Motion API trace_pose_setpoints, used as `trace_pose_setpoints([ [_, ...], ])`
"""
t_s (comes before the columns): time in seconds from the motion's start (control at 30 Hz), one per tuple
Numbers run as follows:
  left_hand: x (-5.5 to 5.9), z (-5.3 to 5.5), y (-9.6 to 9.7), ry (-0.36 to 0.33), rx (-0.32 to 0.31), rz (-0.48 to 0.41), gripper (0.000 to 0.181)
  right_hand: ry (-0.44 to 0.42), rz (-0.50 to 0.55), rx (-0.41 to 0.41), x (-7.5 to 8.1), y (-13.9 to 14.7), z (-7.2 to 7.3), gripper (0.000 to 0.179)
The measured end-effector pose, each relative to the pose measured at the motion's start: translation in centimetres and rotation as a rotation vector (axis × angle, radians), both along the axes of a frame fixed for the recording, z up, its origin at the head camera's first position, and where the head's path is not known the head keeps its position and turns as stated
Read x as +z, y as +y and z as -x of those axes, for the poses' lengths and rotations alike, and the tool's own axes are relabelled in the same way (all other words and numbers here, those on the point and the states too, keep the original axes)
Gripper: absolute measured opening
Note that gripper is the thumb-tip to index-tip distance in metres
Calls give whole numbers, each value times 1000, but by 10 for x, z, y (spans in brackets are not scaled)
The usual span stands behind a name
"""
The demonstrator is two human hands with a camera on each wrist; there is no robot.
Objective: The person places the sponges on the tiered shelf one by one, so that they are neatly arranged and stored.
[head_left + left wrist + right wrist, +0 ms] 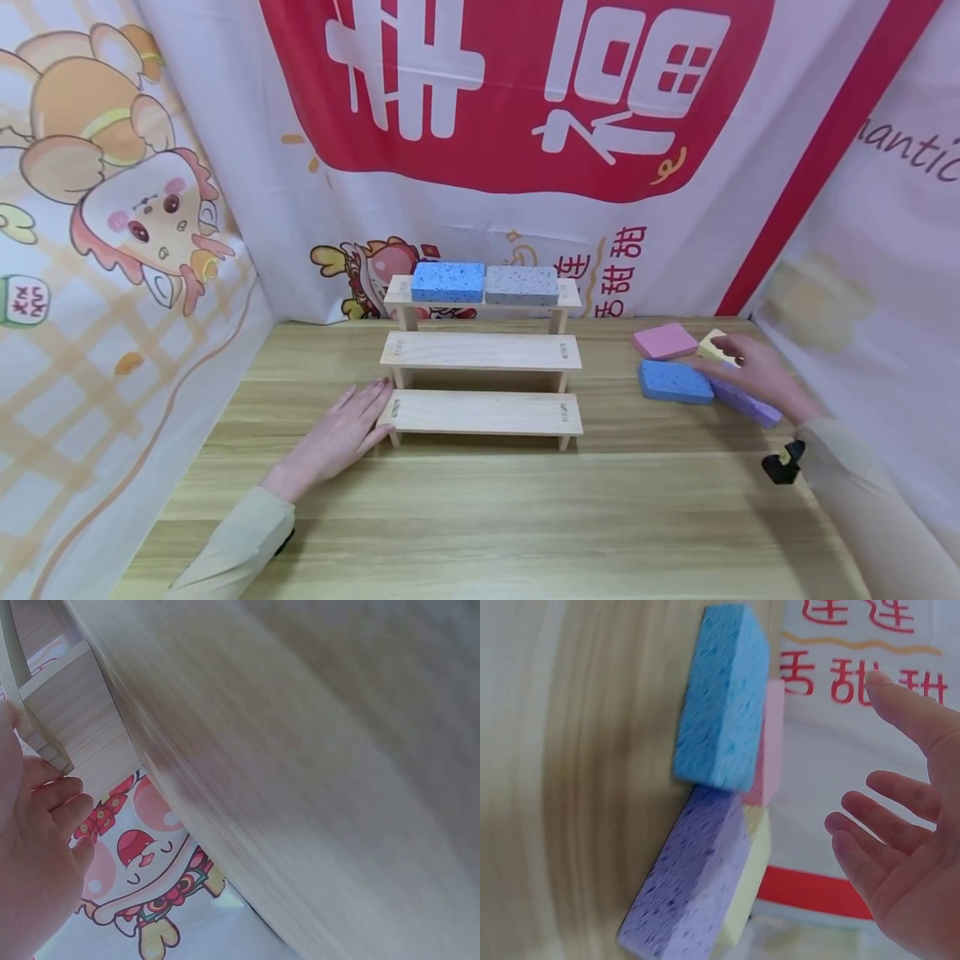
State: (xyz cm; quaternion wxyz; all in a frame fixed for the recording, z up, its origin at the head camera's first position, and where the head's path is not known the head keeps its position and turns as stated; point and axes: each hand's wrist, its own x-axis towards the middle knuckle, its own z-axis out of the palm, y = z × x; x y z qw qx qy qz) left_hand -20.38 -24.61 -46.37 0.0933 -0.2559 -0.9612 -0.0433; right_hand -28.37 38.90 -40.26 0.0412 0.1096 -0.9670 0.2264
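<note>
A three-tier wooden stand (480, 351) stands mid-table. On its top tier a blue sponge (447, 282) and a grey sponge (522, 285) lie side by side. My left hand (337, 432) rests its fingers against the left end of the lowest tier. On the right, my right hand (750, 372) hovers over a cluster of sponges with thumb and fingers spread, holding nothing. The cluster has a blue sponge (724, 697) in front, a purple sponge (690, 877), a pink sponge (664, 341) behind, and a pale yellow sponge (748, 877) partly hidden by the purple one.
The wood-grain table (480, 517) ends at a printed cloth backdrop (480, 192) behind the stand. Printed cloth walls flank it on the left (135, 275) and right (862, 275), the right one close behind the sponge cluster.
</note>
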Motion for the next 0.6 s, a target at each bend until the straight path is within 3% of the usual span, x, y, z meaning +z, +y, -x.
trace_pose_setpoints([
  [0.27, 0, 0, 0, 8, -5, 3, 68, -46, 33, -19, -12, 25, -3, 76],
  [0.6, 1, 0, 1, -3, 2, -4, 68, -84, 3, -59, -22, 43, -9, 77],
])
